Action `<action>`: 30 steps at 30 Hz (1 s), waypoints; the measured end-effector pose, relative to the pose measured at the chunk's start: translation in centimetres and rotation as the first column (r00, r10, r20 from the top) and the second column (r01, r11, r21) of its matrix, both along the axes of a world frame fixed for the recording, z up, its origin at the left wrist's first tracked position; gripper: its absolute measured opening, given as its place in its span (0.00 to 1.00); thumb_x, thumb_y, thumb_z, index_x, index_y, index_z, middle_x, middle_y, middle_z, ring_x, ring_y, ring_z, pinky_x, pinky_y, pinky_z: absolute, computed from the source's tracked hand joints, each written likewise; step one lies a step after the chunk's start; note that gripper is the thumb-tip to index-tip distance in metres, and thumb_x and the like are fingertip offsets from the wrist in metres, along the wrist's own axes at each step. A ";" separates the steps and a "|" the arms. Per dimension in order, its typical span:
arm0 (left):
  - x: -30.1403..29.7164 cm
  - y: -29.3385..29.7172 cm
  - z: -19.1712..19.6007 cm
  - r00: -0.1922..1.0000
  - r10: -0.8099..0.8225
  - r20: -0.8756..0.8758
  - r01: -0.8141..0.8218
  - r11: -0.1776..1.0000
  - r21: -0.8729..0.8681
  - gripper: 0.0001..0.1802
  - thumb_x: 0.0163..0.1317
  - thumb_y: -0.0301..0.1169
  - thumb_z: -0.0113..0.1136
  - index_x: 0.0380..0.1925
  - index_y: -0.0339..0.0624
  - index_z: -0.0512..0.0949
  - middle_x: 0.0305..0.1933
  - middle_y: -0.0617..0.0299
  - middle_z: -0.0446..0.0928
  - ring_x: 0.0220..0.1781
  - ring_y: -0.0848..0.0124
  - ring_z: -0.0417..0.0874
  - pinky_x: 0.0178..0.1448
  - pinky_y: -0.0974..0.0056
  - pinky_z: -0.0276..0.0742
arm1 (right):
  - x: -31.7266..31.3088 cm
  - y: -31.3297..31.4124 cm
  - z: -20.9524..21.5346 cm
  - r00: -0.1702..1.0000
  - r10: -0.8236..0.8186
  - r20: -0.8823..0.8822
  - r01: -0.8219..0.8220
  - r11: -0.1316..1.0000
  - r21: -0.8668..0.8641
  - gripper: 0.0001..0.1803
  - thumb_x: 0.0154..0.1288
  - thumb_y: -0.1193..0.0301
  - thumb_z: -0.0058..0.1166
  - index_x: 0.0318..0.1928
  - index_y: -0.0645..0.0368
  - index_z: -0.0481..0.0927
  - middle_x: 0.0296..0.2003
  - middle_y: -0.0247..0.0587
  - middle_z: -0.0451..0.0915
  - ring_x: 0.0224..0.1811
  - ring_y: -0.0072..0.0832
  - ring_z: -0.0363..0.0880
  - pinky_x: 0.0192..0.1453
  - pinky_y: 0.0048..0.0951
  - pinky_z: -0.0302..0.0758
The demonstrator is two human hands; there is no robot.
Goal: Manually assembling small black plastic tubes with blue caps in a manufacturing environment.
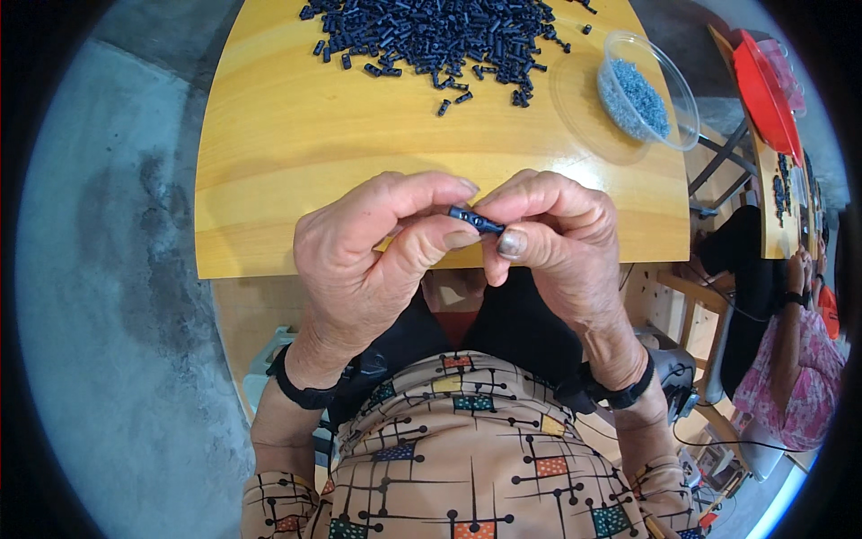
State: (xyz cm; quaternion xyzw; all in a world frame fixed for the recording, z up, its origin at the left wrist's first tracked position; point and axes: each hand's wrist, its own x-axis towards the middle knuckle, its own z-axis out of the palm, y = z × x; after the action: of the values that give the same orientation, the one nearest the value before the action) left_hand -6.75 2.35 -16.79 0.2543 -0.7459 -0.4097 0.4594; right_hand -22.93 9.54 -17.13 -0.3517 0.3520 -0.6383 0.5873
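Between my two hands, over the near edge of the table, is a small dark cylindrical plastic piece (476, 219) with holes in its side. My left hand (377, 238) pinches its left end between thumb and forefinger. On its right end, the thumb and fingers of my right hand (561, 238) are closed. The fingertips cover both ends. Farther off on the table lies a large heap of similar dark plastic pieces (440, 36), with several loose ones at its near side.
The yellow wooden table (287, 180) spans the middle. At its right edge stands a clear round tub (678, 99) holding small bluish translucent bits (639, 99). Farther right, another person (795, 377) sits by a second table (777, 238) with a red basin (763, 99) and dark pieces.
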 end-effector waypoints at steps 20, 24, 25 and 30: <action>0.8 -1.4 0.3 0.961 -0.127 0.247 0.166 0.976 -0.143 0.11 0.47 0.31 0.69 0.26 0.37 0.77 0.21 0.61 0.77 0.21 0.71 0.78 0.26 0.71 0.70 | -0.7 -0.4 0.9 0.479 -0.438 -0.761 -0.003 0.866 -0.501 0.10 0.49 0.82 0.60 0.36 0.62 0.79 0.29 0.37 0.80 0.29 0.29 0.80 0.29 0.24 0.76; 0.9 -1.4 -0.1 0.950 -0.115 0.290 0.168 0.972 -0.165 0.12 0.48 0.33 0.69 0.26 0.38 0.77 0.20 0.60 0.77 0.21 0.69 0.78 0.26 0.70 0.70 | -0.6 -0.6 0.7 0.431 -0.478 -0.765 -0.027 0.841 -0.540 0.11 0.49 0.82 0.61 0.35 0.61 0.80 0.29 0.37 0.80 0.29 0.31 0.80 0.30 0.26 0.77; 0.9 -1.4 -0.1 0.950 -0.116 0.289 0.168 0.972 -0.164 0.12 0.48 0.33 0.69 0.26 0.38 0.77 0.20 0.60 0.77 0.21 0.69 0.78 0.26 0.70 0.70 | -0.7 -0.7 0.6 0.414 -0.502 -0.759 -0.050 0.821 -0.569 0.11 0.49 0.82 0.60 0.36 0.61 0.80 0.29 0.38 0.80 0.29 0.31 0.80 0.31 0.26 0.77; 0.8 -1.2 -0.5 0.960 -0.065 0.272 0.107 0.984 -0.145 0.12 0.50 0.37 0.67 0.26 0.41 0.78 0.20 0.61 0.76 0.20 0.69 0.78 0.23 0.68 0.71 | -0.9 -0.5 0.5 0.436 -0.400 -0.806 -0.052 0.883 -0.467 0.12 0.51 0.81 0.61 0.38 0.62 0.79 0.29 0.38 0.80 0.29 0.27 0.81 0.32 0.23 0.77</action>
State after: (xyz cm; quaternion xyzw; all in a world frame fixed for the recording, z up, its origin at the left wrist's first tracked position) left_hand -5.94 1.18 -17.33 0.2370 -0.8414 -0.3308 0.3555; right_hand -23.82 9.08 -16.67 -0.7102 0.4926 -0.4789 0.1537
